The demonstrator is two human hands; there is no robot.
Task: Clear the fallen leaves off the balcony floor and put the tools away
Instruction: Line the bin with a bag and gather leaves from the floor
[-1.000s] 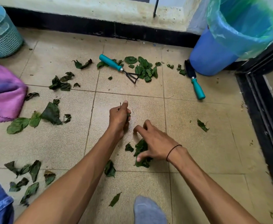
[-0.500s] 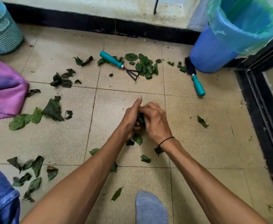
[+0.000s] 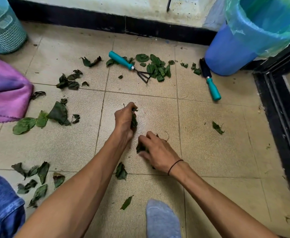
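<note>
Rake [image 3: 129, 66] lying diagonal, tines toward lower right, left hand [image 3: 124, 118] clutching leaves [image 3: 134, 121], right hand [image 3: 156, 152] curled around floor leaves [image 3: 140, 148]

A teal-handled metal hand rake [image 3: 128, 65] lay on the beige tiled floor [image 3: 209, 152] near the back wall, a heap of green leaves [image 3: 158, 67] at its prongs. Right of it lay a teal-handled black brush [image 3: 209, 79], just beside the blue plastic bin [image 3: 243, 40]. A teal woven basket [image 3: 1, 28] stood far left.
</note>
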